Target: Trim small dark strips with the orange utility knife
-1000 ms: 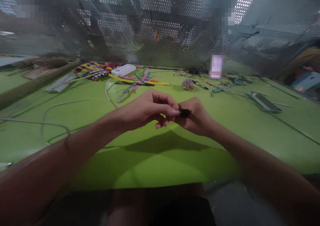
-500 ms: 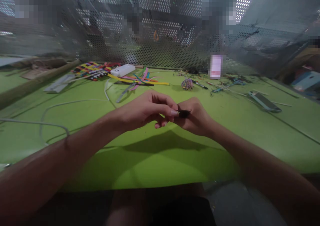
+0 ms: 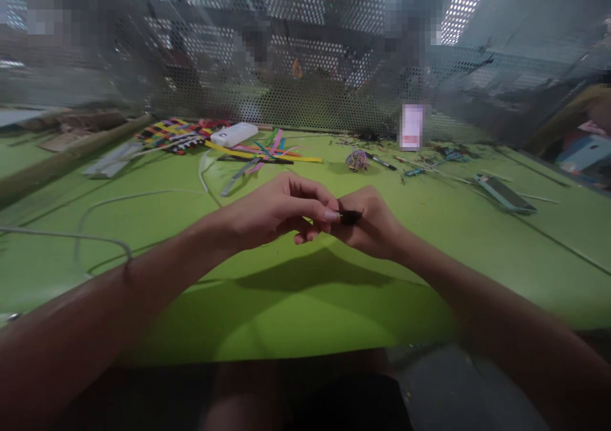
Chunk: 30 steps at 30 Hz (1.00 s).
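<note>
My left hand (image 3: pixel 291 208) and my right hand (image 3: pixel 365 221) meet above the front part of the green table. Between them is a small dark, pointed piece (image 3: pixel 351 217), pinched at its left end by my left thumb and fingers. The dark piece lies against my right hand, whose fingers are curled and mostly hidden behind it and the left fingertips. What kind of thing the piece is, I cannot make out. Both hands are closed and touch or nearly touch each other.
Behind the hands lie coloured strips (image 3: pixel 267 157), a white power bank (image 3: pixel 233 135) with a cable, a woven colourful piece (image 3: pixel 174 135), a purple ball of thread (image 3: pixel 357 160) and a pen (image 3: pixel 382 162). A phone (image 3: pixel 506 194) lies right. Perforated metal mesh (image 3: pixel 286 109) stands behind.
Hardly anything differs. Both hands hold the same pose, and the dark piece between them has barely shifted.
</note>
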Motion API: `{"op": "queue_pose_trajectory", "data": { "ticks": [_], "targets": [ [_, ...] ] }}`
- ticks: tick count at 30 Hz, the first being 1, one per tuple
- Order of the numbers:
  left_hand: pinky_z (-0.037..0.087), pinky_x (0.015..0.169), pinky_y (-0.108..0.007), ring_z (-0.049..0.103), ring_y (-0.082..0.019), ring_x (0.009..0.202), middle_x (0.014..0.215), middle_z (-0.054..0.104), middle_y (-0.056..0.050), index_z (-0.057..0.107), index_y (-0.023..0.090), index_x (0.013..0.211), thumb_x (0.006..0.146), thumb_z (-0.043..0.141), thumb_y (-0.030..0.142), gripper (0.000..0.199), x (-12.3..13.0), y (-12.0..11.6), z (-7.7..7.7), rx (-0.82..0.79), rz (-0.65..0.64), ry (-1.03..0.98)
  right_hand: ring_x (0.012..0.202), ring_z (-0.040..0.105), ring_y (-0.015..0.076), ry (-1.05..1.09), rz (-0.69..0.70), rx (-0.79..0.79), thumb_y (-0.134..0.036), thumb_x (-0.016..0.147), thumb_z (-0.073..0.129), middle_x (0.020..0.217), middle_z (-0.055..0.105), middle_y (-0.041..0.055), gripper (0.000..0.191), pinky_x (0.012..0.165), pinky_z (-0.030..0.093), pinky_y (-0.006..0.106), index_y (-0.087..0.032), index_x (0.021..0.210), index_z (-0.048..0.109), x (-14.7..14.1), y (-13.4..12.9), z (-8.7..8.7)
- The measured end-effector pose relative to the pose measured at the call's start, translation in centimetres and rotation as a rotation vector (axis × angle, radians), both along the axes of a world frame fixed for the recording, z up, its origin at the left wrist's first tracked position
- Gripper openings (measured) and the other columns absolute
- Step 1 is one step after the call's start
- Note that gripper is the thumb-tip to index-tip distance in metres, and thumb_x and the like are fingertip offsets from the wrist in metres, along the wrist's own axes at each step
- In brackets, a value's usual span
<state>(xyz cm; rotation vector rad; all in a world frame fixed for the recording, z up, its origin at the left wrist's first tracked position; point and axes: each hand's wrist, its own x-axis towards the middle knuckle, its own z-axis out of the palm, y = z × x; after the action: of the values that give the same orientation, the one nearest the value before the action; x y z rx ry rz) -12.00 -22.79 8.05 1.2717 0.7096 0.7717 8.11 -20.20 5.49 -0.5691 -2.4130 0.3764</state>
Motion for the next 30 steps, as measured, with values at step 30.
{"op": "queue_pose_trajectory", "data": {
  "ticks": [30],
  "targets": [
    [0.041, 0.042, -0.014, 0.054, -0.007, 0.047, 0.056, 0.063, 0.001, 0.077, 0.014, 0.074, 0.072, 0.082, 0.012, 0.006, -0.06, 0.08, -0.14, -0.001, 0.011, 0.016, 0.052, 0.03, 0.0062, -0.039, -0.029, 0.03, -0.011, 0.088, 0.061, 0.053, 0.038, -0.0054, 0.031, 0.053, 0.027, 0.023, -0.014, 0.057, 0.054, -0.1, 0.11, -0.35]
  ]
}}
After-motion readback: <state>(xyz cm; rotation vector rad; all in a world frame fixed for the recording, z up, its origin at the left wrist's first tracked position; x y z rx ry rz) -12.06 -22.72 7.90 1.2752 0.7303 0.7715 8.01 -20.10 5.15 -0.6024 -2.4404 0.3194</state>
